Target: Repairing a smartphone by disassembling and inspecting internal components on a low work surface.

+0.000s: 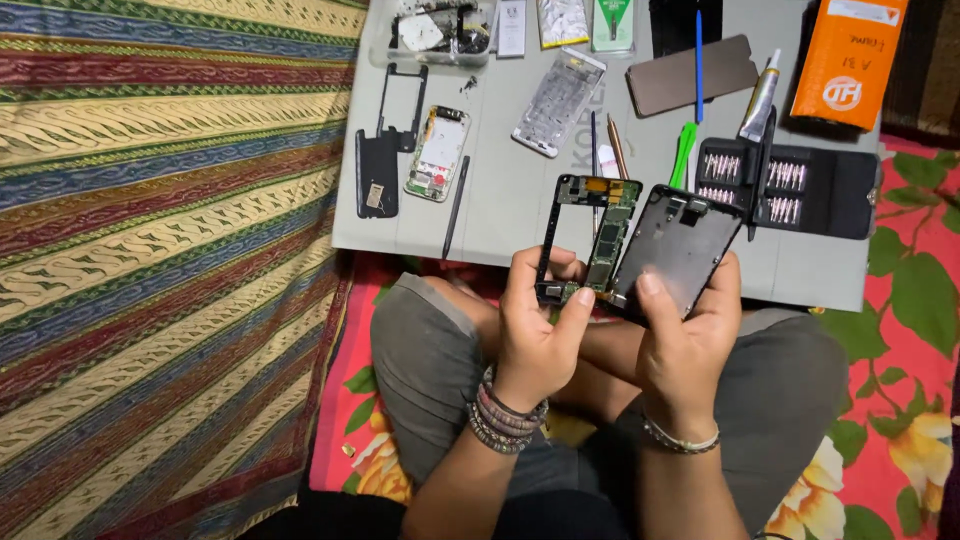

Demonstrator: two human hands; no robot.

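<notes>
1. Grey work mat (500, 215) lies on the floor, between a striped cloth (160, 230) on the left and a red flowered sheet (910, 290).
2. Left hand (535, 335) is closed around the bottom of an open phone frame (590, 235) with green boards showing.
3. Right hand (685, 345) grips a black phone panel (675, 250) right beside it.
4. That phone is already split in two.
5. Far on the mat lie more phone pieces, a glue tube (760, 100), an orange box (850, 60) and an open screwdriver bit case (785, 185).
</notes>
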